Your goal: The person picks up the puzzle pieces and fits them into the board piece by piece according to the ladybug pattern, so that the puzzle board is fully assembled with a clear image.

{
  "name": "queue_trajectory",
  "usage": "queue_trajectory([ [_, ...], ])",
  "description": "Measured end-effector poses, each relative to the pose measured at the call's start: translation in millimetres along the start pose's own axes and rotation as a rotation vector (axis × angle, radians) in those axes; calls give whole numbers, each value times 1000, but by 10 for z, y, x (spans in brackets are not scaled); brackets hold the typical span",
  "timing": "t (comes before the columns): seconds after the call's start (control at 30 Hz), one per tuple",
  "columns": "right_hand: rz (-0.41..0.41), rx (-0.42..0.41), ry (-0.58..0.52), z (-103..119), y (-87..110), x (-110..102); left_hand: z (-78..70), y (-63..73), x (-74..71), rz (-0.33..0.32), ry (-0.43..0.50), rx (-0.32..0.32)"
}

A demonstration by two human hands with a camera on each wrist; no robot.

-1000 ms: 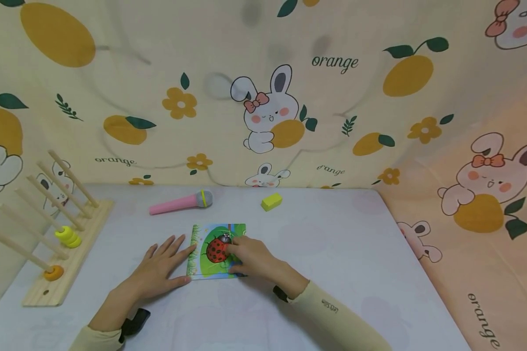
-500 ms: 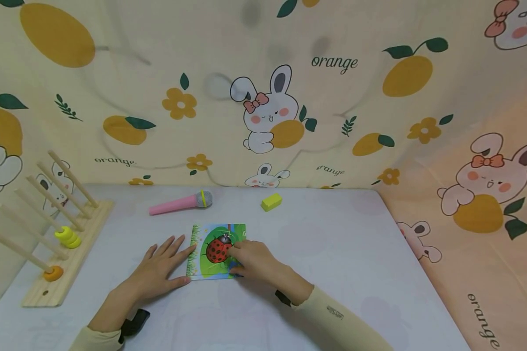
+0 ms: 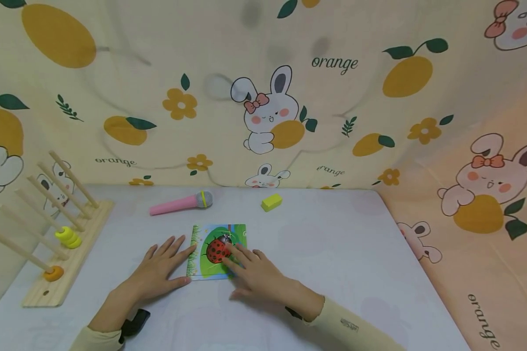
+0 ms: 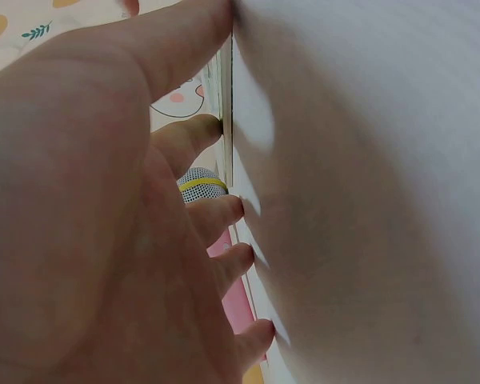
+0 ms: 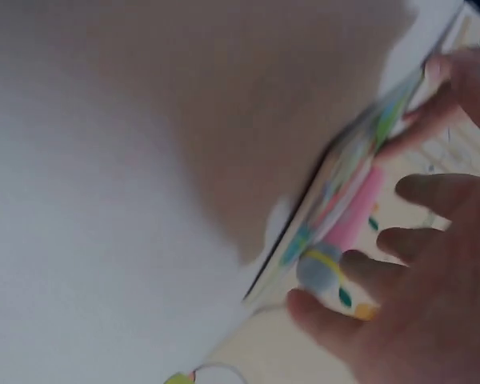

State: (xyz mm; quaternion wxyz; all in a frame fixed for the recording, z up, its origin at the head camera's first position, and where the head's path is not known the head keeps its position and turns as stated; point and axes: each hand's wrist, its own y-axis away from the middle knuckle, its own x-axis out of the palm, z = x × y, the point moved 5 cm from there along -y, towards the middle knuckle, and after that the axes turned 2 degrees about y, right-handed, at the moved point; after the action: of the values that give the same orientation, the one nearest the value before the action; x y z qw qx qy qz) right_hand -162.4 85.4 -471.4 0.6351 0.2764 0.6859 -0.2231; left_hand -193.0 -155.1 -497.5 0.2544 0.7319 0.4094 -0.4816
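Observation:
A square ladybug jigsaw puzzle (image 3: 217, 248) lies flat on the table, a red spotted beetle on a green leaf with faint seam lines. Along its left side, my left hand (image 3: 157, 273) rests on the table with spread fingers. The thumb and index fingertip touch the puzzle's edge, and the left wrist view shows the thumb (image 4: 192, 40) against it. Over the puzzle's lower right part is my right hand (image 3: 263, 280), fingers fairly straight and spread, nothing gripped. It hides that corner. The blurred right wrist view shows the puzzle's thin edge (image 5: 304, 200) beside these fingers.
Behind the puzzle lie a pink toy microphone (image 3: 180, 203) with a grey head and a yellow block (image 3: 272, 202). At the left stands a wooden peg board (image 3: 76, 263) with upright rods, yellow rings (image 3: 68, 237) and an orange ring (image 3: 53, 273). A patterned cloth backs the table.
My right hand has uncurled its fingers from the puzzle's right part and drawn back slightly toward the lower right. The left hand and the puzzle have stayed in place.

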Motion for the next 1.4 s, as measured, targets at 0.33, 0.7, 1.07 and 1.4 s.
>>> queue_trajectory([
  [0.33,193,54,-35,83,146,177,3,-3,21,-9,-6,6],
  [0.7,188,59,-5,95,148,188,-13,-4,11,-15,-16,10],
  [1.07,190,83,21,150,112,153,-12,4,3,-17,-6,3],
  [1.4,204,93,-4,169,103,128,-7,2,-6,-8,-4,-2],
])
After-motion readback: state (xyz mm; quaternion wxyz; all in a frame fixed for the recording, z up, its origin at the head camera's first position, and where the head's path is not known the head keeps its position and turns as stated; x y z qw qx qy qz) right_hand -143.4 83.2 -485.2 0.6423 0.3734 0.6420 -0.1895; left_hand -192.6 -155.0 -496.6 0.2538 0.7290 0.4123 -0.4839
